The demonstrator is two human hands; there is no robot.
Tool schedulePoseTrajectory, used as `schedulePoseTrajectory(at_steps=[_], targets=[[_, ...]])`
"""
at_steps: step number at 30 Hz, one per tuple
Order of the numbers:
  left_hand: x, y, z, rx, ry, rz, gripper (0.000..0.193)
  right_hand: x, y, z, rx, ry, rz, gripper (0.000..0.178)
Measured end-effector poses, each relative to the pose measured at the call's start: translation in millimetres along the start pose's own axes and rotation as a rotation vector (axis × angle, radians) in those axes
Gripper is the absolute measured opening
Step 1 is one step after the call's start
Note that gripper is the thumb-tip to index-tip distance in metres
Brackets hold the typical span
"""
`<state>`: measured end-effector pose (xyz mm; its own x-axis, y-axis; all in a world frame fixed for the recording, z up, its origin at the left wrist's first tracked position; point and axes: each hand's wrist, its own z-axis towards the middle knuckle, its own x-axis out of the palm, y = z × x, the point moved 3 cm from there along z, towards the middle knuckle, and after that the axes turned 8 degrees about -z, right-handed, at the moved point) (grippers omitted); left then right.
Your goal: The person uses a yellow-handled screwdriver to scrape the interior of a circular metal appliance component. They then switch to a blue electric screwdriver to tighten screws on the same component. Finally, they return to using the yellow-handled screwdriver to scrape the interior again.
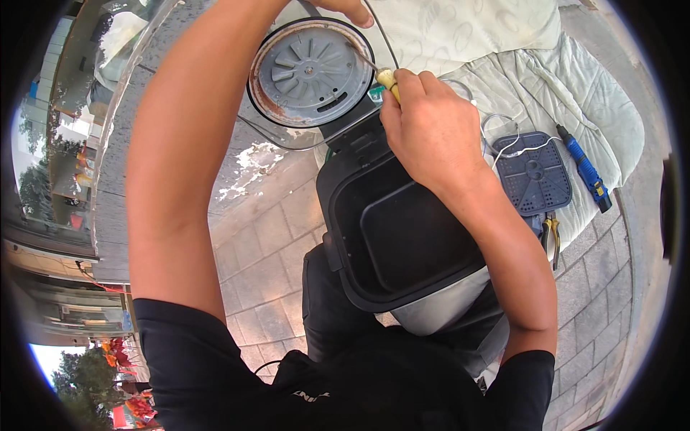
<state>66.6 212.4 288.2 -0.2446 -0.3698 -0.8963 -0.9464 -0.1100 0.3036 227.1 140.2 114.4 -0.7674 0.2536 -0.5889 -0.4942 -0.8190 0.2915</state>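
Note:
My right hand [435,133] is closed around the yellow handle of a screwdriver [389,80]. Its shaft points up-left onto the right rim of a round metal plate [309,70] with raised vanes, slots and brownish stains. At the upper edge, my left hand [346,7] reaches beyond the plate. Only part of it shows, one fingertip stretched out near the plate's far right rim; the other fingers are out of frame. Below the plate, a black square-shaped appliance body [402,237] with a deep hollow and a pale outer side rests over my lap, joined to it by a dark bracket.
Pale quilted cloth [575,79] lies at the upper right. On it are a dark perforated tray [533,172], a white cord [528,149], a blue pen-like tool [583,169] and yellow-black pliers [551,237]. Paving [262,248] surrounds my legs; a grey ledge [118,179] stands left.

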Motion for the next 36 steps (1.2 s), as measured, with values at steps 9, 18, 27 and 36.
schedulePoseTrajectory(at_steps=[9,18,27,36], targets=[[18,13,21,-0.239,0.297,-0.204,0.049,4,1,-4,-0.009,-0.009,0.133,0.017],[23,18,33,-0.25,0.33,-0.242,0.052,4,-2,-4,0.002,-0.022,0.122,0.017],[21,13,30,-0.201,0.313,-0.226,0.047,2,5,-4,0.007,-0.007,0.079,0.017],[30,24,34,-0.221,0.355,-0.39,0.044,4,11,-5,0.024,-0.017,0.056,0.016]])
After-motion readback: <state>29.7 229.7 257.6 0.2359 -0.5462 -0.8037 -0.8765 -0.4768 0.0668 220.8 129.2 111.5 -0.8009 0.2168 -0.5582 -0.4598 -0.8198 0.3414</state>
